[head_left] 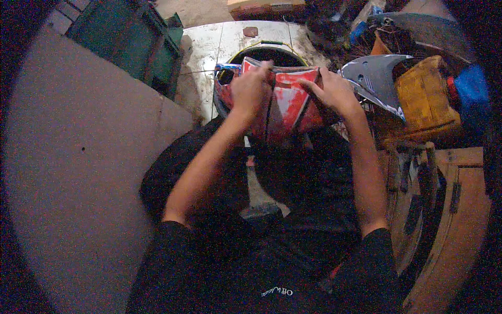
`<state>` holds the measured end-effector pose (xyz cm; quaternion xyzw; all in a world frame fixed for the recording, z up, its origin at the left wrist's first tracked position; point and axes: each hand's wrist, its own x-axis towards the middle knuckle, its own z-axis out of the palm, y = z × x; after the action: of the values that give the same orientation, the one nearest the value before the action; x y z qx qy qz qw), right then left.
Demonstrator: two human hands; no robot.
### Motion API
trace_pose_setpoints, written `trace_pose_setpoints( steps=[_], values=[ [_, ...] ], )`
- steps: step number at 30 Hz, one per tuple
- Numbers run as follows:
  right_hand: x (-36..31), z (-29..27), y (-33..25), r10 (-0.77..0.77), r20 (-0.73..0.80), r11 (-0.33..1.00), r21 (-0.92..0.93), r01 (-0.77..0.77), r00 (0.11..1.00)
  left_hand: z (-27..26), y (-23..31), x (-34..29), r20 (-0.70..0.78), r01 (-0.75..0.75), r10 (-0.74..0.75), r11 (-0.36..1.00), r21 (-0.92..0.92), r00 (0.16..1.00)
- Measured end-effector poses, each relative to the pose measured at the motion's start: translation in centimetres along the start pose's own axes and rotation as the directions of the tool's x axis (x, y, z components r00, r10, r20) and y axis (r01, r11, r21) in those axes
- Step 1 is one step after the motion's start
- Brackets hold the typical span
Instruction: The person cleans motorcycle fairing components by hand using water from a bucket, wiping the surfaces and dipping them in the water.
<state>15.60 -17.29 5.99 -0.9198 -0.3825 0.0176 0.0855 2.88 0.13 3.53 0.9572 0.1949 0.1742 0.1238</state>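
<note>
A red body panel (286, 104) with pale, worn patches and dark lines is held up over my lap, tilted. It looks like a motorcycle fairing piece. At its right upper edge my right hand (335, 93) is closed, the thumb over the front and the other fingers hidden behind. My left hand (252, 90) is closed against the panel's upper left part, slightly blurred; what its fingers hold, if anything, is hidden. Left of it shows a red and blue shiny part (222, 78). Behind the panel is a dark round tub (264, 51) with a yellowish rim.
To the right lie a grey fairing piece (379, 76), a yellow jerrycan (428, 97) and a blue object (471, 89). A worn wooden cabinet (460, 209) stands nearer. On the left are a large flat board (89, 172) and a green metal box (125, 44). White tiles (201, 49) lie beyond.
</note>
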Motion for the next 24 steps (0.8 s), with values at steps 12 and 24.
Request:
trace_pose_setpoints(
  steps=[12, 24],
  values=[
    [0.2, -0.9, -1.1, 0.018, 0.009, 1.000, -0.025, -0.018, 1.000, 0.2, -4.2, -0.1, -0.021, -0.163, 0.162, 0.979, -0.119, 0.987],
    [-0.4, -0.2, 0.1, -0.010, -0.038, 0.997, -0.075, 0.007, 0.999, -1.0, -1.0, -3.0, 0.005, -0.402, 0.404, 0.909, 0.112, 0.915]
  ],
)
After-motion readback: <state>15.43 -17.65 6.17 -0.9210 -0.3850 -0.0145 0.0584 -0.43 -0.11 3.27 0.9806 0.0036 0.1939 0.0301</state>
